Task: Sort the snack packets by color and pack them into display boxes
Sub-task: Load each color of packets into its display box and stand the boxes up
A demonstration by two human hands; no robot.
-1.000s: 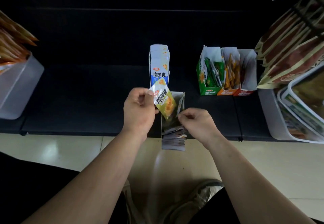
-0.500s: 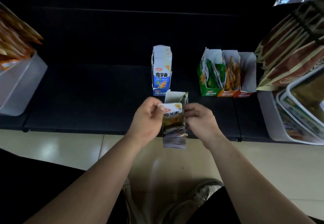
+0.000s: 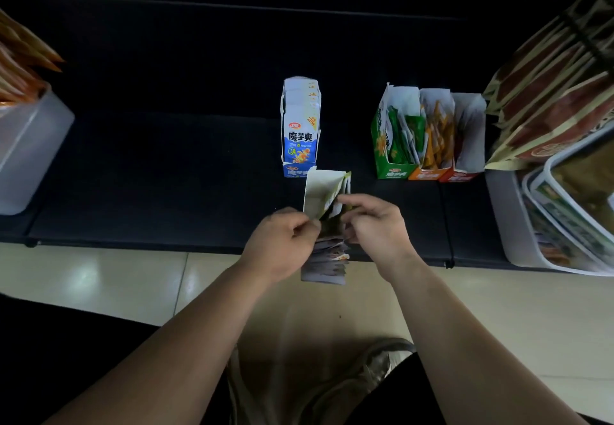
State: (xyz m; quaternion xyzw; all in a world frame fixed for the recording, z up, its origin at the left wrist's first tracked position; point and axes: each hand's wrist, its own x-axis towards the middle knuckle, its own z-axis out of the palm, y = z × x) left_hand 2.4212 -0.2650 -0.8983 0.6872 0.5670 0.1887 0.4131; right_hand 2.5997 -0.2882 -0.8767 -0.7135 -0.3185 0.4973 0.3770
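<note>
Snack packets (image 3: 327, 258), silvery foil sachets, stand packed in the open white-and-green cardboard display box (image 3: 320, 188) at the near edge of the dark shelf (image 3: 166, 175). The yellow-green packet that the left hand (image 3: 282, 242) held raised a second ago is now down among them, its printed face out of sight. The left thumb and fingers are curled, pinching the row's left edge. The right hand (image 3: 375, 225) still pinches the right edge. Behind stands the full blue carton (image 3: 300, 132). Farther right, the green box (image 3: 395, 172), orange box (image 3: 427, 175) and red box (image 3: 460, 177) are unchanged.
</note>
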